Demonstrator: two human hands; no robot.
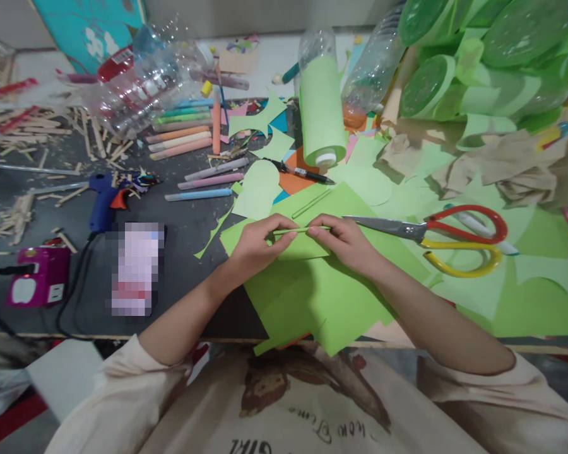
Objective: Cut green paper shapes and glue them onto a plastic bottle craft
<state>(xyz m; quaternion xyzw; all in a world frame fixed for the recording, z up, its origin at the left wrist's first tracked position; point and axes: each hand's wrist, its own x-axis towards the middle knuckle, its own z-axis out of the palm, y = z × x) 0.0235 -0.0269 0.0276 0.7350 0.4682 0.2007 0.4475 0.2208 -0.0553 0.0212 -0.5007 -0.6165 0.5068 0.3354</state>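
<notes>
My left hand (264, 238) and my right hand (341, 238) pinch a small piece of green paper (303, 247) between thumbs and fingers. Its top edge looks folded or rolled into a narrow strip, and the rest hangs below. Just beyond my fingertips a thin rolled green paper strip (311, 203) lies on the stacked green sheets (307, 296). Right of my right hand, scissors (407, 228) with one red and one yellow handle rest with their blades pointing at my fingers. A black pen (307, 173) lies beyond the hands.
A bottle wrapped in green paper (322, 107) lies ahead, with more green-wrapped bottles (492, 82) at right. Coloured felt pens (184, 135), a blue glue gun (105, 198), a phone (136, 268) and a magenta power box (40, 274) occupy the left. Crumpled brown paper (497, 167) lies right.
</notes>
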